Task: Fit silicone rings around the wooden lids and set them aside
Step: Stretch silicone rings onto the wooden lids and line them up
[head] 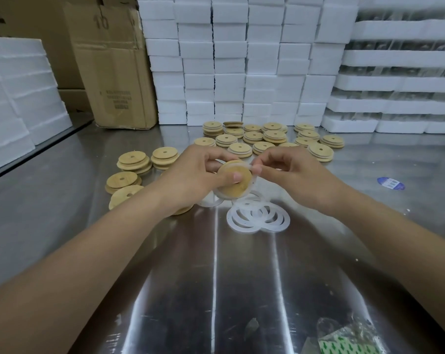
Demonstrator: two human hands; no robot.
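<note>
My left hand (198, 172) grips a round wooden lid (233, 185) held above the steel table, thumb pressed on its face. A translucent white silicone ring (252, 186) wraps the lid's edge. My right hand (290, 172) pinches that ring at the lid's upper right rim. A loose pile of silicone rings (258, 217) lies on the table just below the lid. Several wooden lids with centre holes (267, 137) are stacked behind my hands. More lids (134, 162) sit to the left.
The steel table (216, 277) is reflective. White foam blocks (242, 60) are stacked along the back and at the left. A cardboard box (114, 67) stands at the back left. A blue sticker (390, 183) lies at right. A plastic bag (349, 335) sits near the front.
</note>
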